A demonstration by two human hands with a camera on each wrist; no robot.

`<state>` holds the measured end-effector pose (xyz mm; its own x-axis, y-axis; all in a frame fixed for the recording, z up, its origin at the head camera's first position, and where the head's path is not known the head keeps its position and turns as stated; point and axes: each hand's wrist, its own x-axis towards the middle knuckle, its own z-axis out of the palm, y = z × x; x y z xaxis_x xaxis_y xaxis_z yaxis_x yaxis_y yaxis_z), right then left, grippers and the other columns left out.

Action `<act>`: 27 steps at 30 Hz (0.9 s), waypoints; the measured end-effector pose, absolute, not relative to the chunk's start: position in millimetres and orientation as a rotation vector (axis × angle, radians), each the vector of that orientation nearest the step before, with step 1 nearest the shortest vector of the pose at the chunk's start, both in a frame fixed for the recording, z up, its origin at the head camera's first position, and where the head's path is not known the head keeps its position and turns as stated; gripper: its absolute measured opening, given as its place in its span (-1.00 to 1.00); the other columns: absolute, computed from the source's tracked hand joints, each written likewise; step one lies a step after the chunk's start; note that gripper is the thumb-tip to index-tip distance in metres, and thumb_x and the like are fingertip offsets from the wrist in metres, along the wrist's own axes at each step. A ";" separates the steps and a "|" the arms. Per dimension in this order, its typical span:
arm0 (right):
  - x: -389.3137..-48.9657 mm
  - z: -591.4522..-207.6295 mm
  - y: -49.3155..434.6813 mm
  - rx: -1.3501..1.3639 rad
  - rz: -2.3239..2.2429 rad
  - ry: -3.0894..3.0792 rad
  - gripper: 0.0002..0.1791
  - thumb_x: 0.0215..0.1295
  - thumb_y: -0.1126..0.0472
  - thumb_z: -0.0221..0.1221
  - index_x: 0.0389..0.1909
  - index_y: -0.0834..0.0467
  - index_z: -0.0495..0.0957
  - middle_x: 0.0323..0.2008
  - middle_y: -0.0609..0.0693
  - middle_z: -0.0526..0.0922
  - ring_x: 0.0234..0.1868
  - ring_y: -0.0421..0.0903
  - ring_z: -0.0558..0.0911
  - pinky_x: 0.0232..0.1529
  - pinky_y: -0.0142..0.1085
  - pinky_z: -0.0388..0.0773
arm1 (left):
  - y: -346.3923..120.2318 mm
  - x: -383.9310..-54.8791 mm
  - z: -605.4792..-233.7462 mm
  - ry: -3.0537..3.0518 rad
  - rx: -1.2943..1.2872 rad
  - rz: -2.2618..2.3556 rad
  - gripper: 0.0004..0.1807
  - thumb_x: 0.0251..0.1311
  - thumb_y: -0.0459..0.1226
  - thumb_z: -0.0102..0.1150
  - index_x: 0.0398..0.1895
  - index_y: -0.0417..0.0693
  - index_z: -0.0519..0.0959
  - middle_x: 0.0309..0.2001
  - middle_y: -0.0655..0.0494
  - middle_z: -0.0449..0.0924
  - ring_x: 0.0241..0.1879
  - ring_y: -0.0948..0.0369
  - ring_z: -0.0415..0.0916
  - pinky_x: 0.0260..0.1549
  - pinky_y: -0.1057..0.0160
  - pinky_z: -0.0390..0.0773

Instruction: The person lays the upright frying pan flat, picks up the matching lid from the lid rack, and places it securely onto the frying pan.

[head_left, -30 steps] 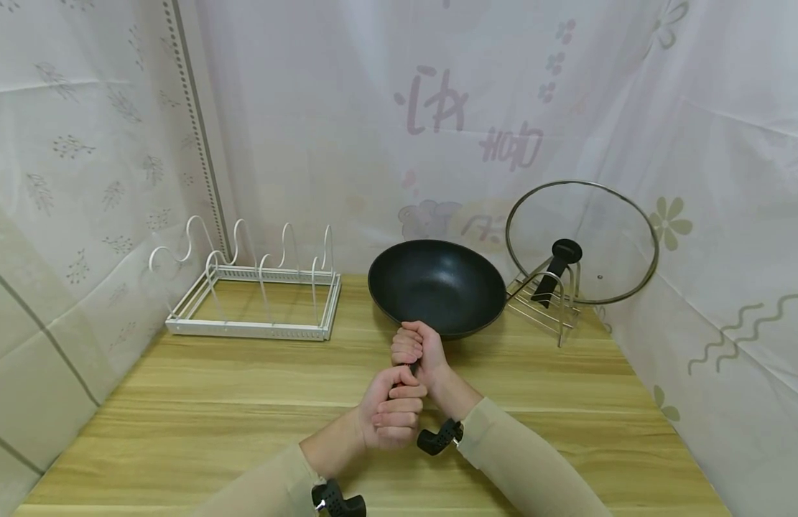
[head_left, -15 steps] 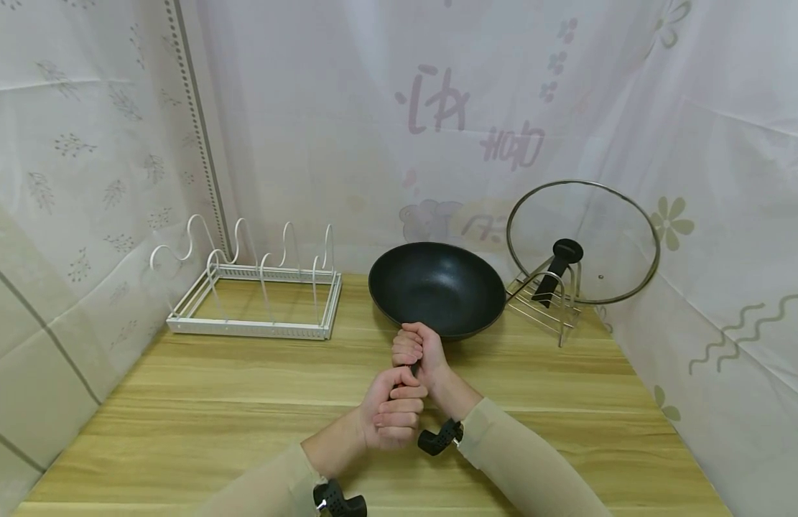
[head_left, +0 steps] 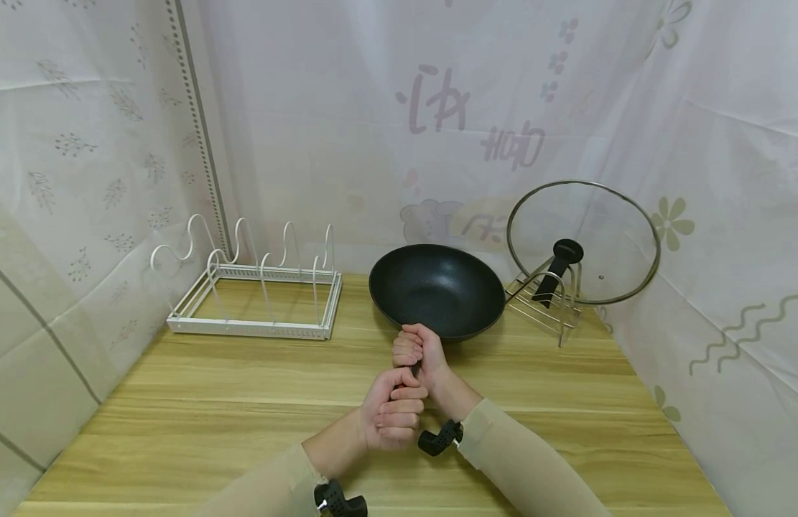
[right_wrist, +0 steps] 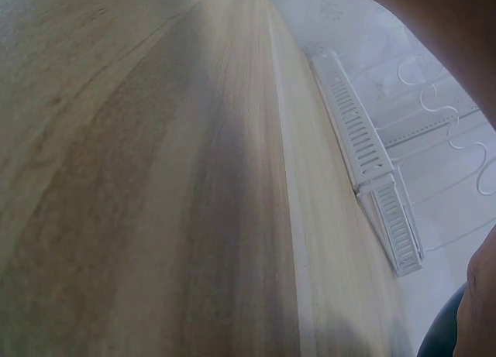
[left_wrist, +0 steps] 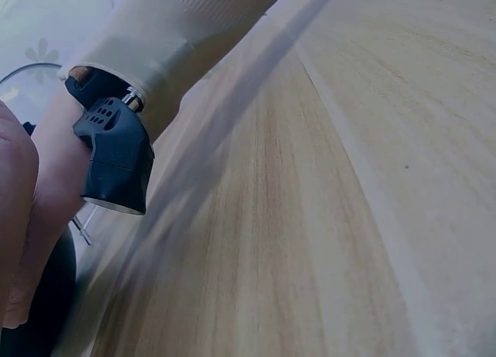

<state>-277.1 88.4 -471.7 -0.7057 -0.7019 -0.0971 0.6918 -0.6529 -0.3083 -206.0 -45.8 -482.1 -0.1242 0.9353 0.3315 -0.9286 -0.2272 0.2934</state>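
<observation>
A black wok (head_left: 437,291) faces me at the middle of the table in the head view, its handle mostly hidden by my hands. With curled fingers my right hand (head_left: 424,359) grips the handle close to the wok's near rim. My left hand (head_left: 393,411) holds the same handle nearer to me, just behind the right one. A short bit of dark handle (head_left: 414,369) shows between the two. In the left wrist view, part of the wok (left_wrist: 54,303) appears at the lower left edge; a sliver of it (right_wrist: 443,330) shows at the lower right in the right wrist view.
A white wire rack (head_left: 250,328) stands at the back left of the wooden table (head_left: 243,409). At the right, a glass lid (head_left: 615,244) with a black handle leans upright in a small metal stand (head_left: 560,327). Printed curtains (head_left: 347,129) hang behind and beside.
The wok and both hands have sunk very slightly in the head view. Both hands keep their grip on the handle; rack and lid stay put.
</observation>
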 end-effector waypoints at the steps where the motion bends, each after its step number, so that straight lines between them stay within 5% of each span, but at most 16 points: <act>1: -277.1 -472.1 88.3 -0.037 -2.319 0.420 -0.40 0.77 0.11 -0.34 -0.68 -0.05 0.05 -0.80 -0.16 0.35 -0.79 -0.28 0.32 -0.67 -0.48 0.41 | -45.6 -206.0 -482.3 0.012 0.525 1.721 -0.55 0.52 -0.16 -0.26 -0.64 0.15 0.05 -0.78 0.31 -0.04 -0.84 0.36 -0.02 -0.79 0.43 -0.03; 13: -277.0 -473.2 88.3 -0.050 -2.319 0.465 -0.44 0.76 0.13 -0.33 -0.64 -0.07 -0.03 -0.80 -0.18 0.32 -0.78 -0.30 0.31 -0.66 -0.48 0.44 | -46.9 -204.9 -483.2 0.038 0.517 1.739 -0.56 0.52 -0.16 -0.26 -0.64 0.15 0.04 -0.78 0.31 -0.04 -0.84 0.37 0.02 -0.80 0.44 -0.04; 27: -275.5 -474.7 88.2 -0.003 -2.309 0.654 -0.39 0.74 0.10 -0.23 -0.71 -0.07 0.17 -0.77 -0.22 0.35 -0.74 -0.31 0.43 -0.59 -0.54 0.39 | -46.8 -201.6 -484.6 0.095 0.506 1.782 -0.57 0.53 -0.16 -0.27 -0.61 0.15 0.03 -0.75 0.30 -0.05 -0.82 0.36 0.04 -0.79 0.48 -0.06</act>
